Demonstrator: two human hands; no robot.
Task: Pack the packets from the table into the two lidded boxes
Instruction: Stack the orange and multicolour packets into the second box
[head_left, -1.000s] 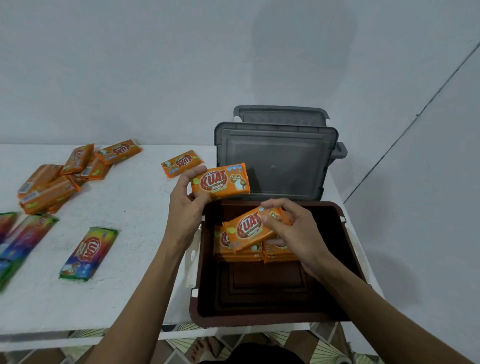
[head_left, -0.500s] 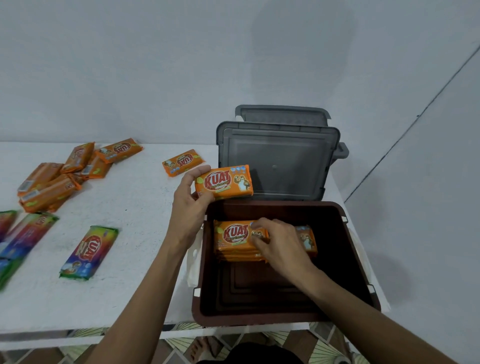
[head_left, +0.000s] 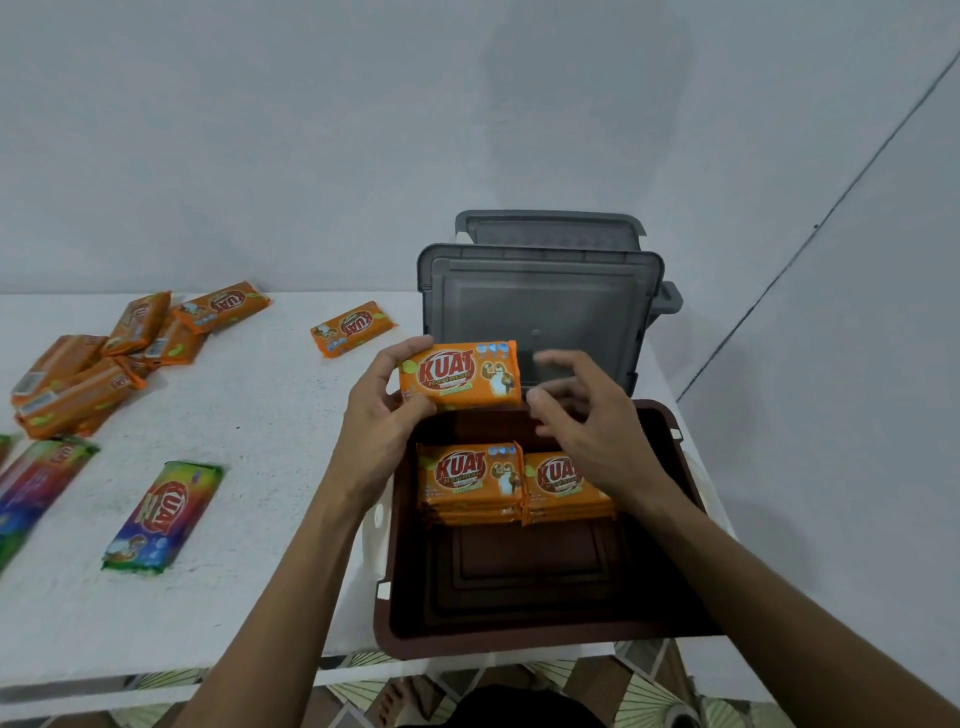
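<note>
My left hand (head_left: 379, 410) grips an orange KUAT packet (head_left: 462, 375) by its left end, held over the far rim of the open brown box (head_left: 524, 642). My right hand (head_left: 587, 421) hovers just right of that packet, fingers spread and empty. Inside the box, two stacks of orange packets (head_left: 470, 480) (head_left: 558, 480) lie side by side against the far wall. The box's grey lid (head_left: 540, 312) stands upright behind it. A second grey lid (head_left: 550, 228) rises behind the first; its box is hidden.
On the white table (head_left: 249, 415) lie a lone orange packet (head_left: 353, 328), a heap of orange packets (head_left: 104, 358) at far left, and rainbow-coloured packets (head_left: 163, 517) (head_left: 36, 483) nearer. A wall stands behind; the table's right edge is close beside the box.
My right hand laid its orange packet on the left stack in the box, let go, and rose empty toward the packet in my left hand.
</note>
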